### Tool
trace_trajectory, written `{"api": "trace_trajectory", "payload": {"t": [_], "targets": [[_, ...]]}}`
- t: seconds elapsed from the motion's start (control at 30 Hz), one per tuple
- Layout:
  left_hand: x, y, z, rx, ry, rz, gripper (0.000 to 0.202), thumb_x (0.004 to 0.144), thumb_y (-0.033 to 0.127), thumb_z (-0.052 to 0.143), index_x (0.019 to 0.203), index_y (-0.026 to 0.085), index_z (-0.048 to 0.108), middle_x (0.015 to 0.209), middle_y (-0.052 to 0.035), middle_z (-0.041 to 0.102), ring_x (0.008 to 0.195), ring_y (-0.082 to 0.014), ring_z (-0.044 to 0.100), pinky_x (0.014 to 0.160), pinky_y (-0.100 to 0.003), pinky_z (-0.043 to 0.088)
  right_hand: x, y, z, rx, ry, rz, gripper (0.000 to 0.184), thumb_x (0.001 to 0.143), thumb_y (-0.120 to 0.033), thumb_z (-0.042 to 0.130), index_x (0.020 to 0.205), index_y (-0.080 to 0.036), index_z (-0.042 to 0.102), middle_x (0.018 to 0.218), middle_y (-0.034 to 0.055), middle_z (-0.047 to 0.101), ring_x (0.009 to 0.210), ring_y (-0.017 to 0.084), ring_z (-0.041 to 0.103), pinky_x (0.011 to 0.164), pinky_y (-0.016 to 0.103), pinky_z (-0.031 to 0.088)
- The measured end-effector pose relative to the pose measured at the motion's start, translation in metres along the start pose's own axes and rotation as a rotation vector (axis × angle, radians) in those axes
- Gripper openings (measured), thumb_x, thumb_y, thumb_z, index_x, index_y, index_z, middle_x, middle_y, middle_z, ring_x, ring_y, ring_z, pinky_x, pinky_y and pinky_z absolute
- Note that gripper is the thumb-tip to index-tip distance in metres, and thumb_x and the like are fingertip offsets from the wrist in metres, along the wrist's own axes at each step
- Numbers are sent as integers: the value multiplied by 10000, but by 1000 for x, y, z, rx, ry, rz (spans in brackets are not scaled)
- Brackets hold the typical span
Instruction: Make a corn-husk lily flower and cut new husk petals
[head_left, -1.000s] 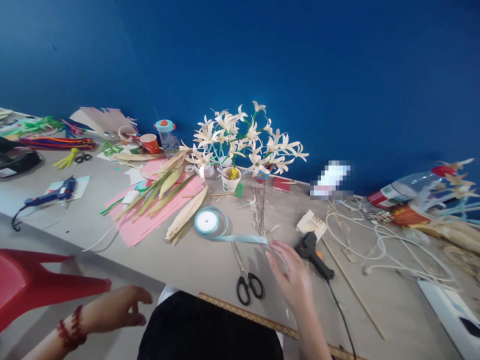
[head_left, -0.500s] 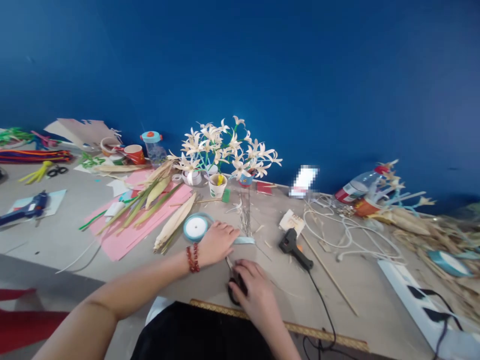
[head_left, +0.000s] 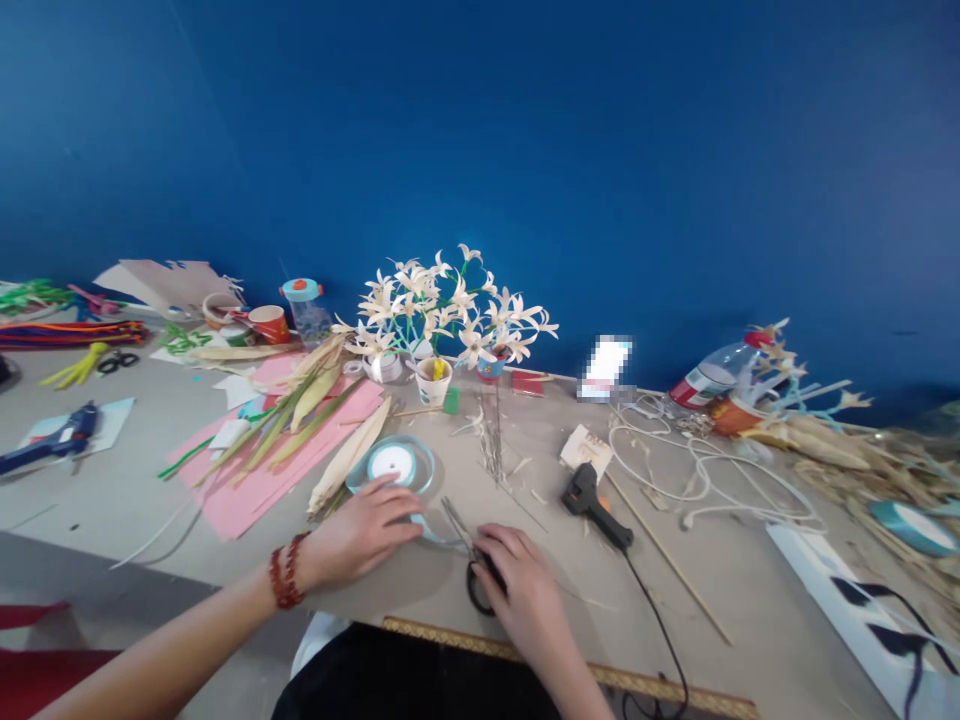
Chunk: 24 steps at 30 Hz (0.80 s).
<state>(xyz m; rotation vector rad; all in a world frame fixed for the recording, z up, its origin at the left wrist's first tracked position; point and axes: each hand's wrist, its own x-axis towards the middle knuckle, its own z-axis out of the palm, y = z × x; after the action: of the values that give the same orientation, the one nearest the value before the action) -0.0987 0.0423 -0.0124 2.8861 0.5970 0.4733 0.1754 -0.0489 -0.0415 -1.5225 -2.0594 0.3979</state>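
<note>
My right hand [head_left: 529,595] lies over the black handles of a pair of scissors [head_left: 478,588], fingers curled on them. The blades point away and to the left, flat on the table. My left hand [head_left: 367,535] is open, its fingers stretched out at the near edge of a light-blue ribbon spool [head_left: 391,462] with a white centre. A loose length of ribbon [head_left: 439,535] runs from near my left fingertips towards the scissor blades. Beyond the scissors lies a bunch of thin wires [head_left: 491,440].
Cups of white husk flowers [head_left: 450,310] stand by the blue wall. Husks and pink paper [head_left: 240,500] lie left. A black glue gun [head_left: 596,505] with its cord, a thin stick [head_left: 667,555], a white cable [head_left: 705,480] and a power strip [head_left: 817,600] are on the right.
My left hand has moved left and towards me, from beside the wires to the ribbon spool. The ribbon end has shifted nearer. My right hand stays on the scissors.
</note>
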Motion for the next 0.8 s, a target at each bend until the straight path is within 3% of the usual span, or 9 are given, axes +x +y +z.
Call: {"api": "trace_trajectory", "payload": {"t": [0.1,0.17,0.33,0.5,0.63,0.8], "targets": [[-29,3,3,-12,-43,3,378,927,196,502,1297,239,560,1404,-112,569,1277,-254,513,1134,-462,366,4,6,-1,-11,17,-33,197,901,-165,574,1065,-221,669,1143,97,688,1061,268,636,919,428,543],[-36,7,4,-31,-33,-20,375,927,221,512,1299,239,558,1427,-115,551,1286,-258,515,1116,-449,400,6,10,-2,-24,42,-45,179,909,-192,567,1049,-222,674,1127,96,696,1052,266,647,916,425,545],[-19,11,8,-37,35,-59,324,946,224,491,1255,219,589,1378,-120,591,1278,-252,526,1137,-470,365,20,20,-14,-68,50,-26,193,932,-196,522,1045,-216,677,1076,88,717,1001,248,666,876,384,544],[3,7,19,27,12,-150,349,939,306,547,1278,235,581,1374,-91,602,1345,-263,459,1184,-544,227,59,30,-29,-302,-83,72,191,955,-222,513,1038,-198,684,1043,78,722,999,229,653,865,321,500],[1,4,24,44,45,-131,243,921,262,572,1152,231,641,1301,-67,651,1309,-241,495,1191,-513,220,90,33,-25,-400,-118,89,166,942,-236,530,988,-206,686,1026,72,714,972,220,647,810,283,478],[-10,3,22,46,79,-124,218,926,218,541,1115,212,649,1224,-81,682,1206,-240,572,1159,-513,279,109,32,-12,-516,-151,106,168,921,-176,505,954,-175,670,1008,118,714,942,248,648,748,295,455]]}}
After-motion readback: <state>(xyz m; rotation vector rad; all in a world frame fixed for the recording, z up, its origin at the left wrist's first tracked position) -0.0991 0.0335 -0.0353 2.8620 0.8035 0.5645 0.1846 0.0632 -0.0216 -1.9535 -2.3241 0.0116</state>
